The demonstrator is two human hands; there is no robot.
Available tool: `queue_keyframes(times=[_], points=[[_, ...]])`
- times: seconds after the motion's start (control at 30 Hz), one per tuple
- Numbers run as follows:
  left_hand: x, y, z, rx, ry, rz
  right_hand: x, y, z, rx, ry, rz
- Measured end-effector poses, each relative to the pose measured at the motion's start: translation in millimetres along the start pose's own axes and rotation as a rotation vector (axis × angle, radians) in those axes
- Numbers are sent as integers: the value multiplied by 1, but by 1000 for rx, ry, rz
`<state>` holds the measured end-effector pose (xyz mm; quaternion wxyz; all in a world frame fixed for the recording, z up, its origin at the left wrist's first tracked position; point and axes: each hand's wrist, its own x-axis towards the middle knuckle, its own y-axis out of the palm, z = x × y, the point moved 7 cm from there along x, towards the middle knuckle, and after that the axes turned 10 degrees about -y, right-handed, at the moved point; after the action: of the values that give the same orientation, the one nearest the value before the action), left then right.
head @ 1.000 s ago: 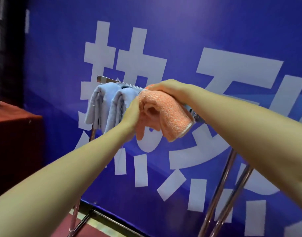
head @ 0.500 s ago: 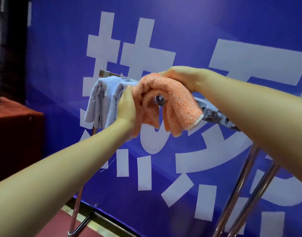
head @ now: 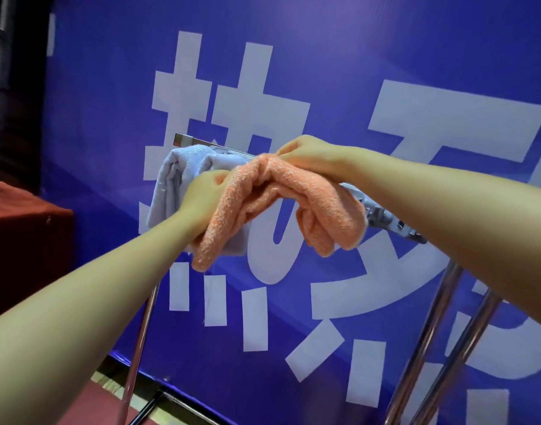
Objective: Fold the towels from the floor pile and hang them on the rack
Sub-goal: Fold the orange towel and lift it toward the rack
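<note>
Now orange towel [head: 281, 191] over rack [head: 385, 216], between both hands

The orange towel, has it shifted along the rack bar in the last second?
Yes. The orange towel has slid left along the rack bar toward the blue towels, now overlapping them, and more bare bar shows to its right.

Both bare forearms reach forward and meet near the middle of the view. The left hand [head: 201, 199] comes from the lower left, its back toward the camera and its fingers curled out of sight into orange cloth. The right hand [head: 306, 153] comes from the right, a little higher, knuckles up, and its fingertips pinch the top of that cloth.
</note>
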<state>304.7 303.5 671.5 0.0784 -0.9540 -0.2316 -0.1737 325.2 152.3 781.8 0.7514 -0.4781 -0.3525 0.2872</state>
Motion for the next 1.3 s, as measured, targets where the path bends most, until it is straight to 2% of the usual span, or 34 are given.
queue_keyframes(times=[0.1,0.13,0.23,0.33,0.47,0.57,0.67,0.73,0.8,1.0,1.23,1.3], points=[[-11,-3,-8,-182,-74,2,11,-11,-5,33,38,-219],[-16,-1,-6,-258,-99,23,12,-13,-7,2,74,-239],[-28,19,-1,-287,-138,125,14,-9,-20,-244,214,-134],[-39,34,-8,-375,-172,83,19,-5,-28,-212,250,-175],[-48,40,-26,-550,-80,56,15,-4,-30,-125,174,-293],[-51,41,-39,-530,-16,36,11,-1,-28,-121,112,-421],[-46,43,-33,-523,-75,29,9,3,-13,-402,57,-498],[-46,46,-26,-515,-138,44,5,11,-3,-497,-31,-522],[-44,50,-23,-557,-160,69,-4,19,1,-423,-89,-528],[-47,53,-28,-521,-179,186,-33,55,-9,-16,-86,-531],[-55,59,-16,-524,-234,67,-37,76,-23,109,-49,-517],[-57,58,-16,-475,-217,77,-39,76,-24,137,-35,-505]])
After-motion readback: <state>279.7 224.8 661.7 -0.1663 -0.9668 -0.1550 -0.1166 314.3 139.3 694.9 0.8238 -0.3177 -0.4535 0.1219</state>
